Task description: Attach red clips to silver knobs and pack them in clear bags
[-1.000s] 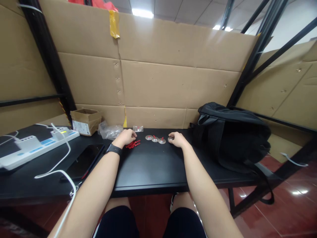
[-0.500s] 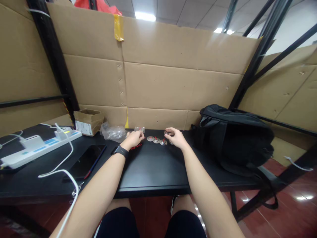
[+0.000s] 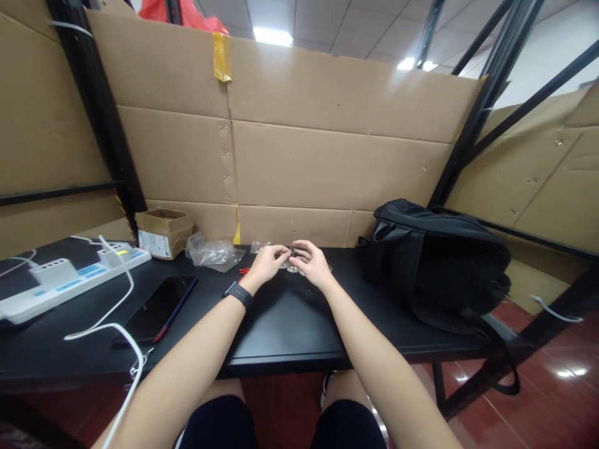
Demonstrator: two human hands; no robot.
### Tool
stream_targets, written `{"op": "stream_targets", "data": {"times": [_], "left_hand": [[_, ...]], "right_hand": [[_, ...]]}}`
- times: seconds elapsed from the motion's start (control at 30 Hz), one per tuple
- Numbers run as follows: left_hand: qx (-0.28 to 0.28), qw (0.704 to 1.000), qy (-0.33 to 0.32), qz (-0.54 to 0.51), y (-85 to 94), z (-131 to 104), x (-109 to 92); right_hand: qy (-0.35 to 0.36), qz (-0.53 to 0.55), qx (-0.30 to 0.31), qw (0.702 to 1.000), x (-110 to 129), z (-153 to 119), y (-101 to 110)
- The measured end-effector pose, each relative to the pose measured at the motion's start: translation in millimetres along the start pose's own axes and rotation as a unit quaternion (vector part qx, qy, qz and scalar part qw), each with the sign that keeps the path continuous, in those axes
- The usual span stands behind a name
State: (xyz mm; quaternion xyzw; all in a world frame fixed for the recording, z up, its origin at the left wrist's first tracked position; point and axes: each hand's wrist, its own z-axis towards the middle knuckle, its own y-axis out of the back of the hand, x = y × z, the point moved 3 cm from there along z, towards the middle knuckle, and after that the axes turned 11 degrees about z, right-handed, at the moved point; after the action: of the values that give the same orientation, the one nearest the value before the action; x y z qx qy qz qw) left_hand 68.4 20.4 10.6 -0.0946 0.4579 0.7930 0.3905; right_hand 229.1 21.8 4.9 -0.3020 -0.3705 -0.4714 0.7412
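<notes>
My right hand pinches a small shiny metal disc, a finger cymbal, held edge-on above the black table. My left hand, with a dark watch at its wrist, has its fingertips pressed together against the near side of that cymbal. What those left fingertips pinch is too small to make out. More finger cymbals lie on the table under the hands, mostly hidden by the fingers. Red cords lie beside my left hand, partly covered by it.
To the left are a crumpled clear plastic bag, an open cardboard box, a white power strip with cables and a dark phone. A black backpack stands on the right. Cardboard panels close off the back.
Both hands have come together over the row of cymbals: the right moved left with its cymbal, the left moved right. The cymbals in the row are now largely covered.
</notes>
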Motion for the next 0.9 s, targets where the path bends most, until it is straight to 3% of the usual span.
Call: {"op": "stream_targets", "data": {"times": [0.23, 0.9], "left_hand": [[-0.013, 0.986, 0.023, 0.164, 6.2, -4, -11], [-0.039, 0.975, 0.024, 0.218, 8.0, -7, -18]], "right_hand": [[-0.003, 0.002, 0.000, 1.000, 2, 0, 0], [-0.007, 0.010, 0.002, 1.000, -3, 0, 0]]}}
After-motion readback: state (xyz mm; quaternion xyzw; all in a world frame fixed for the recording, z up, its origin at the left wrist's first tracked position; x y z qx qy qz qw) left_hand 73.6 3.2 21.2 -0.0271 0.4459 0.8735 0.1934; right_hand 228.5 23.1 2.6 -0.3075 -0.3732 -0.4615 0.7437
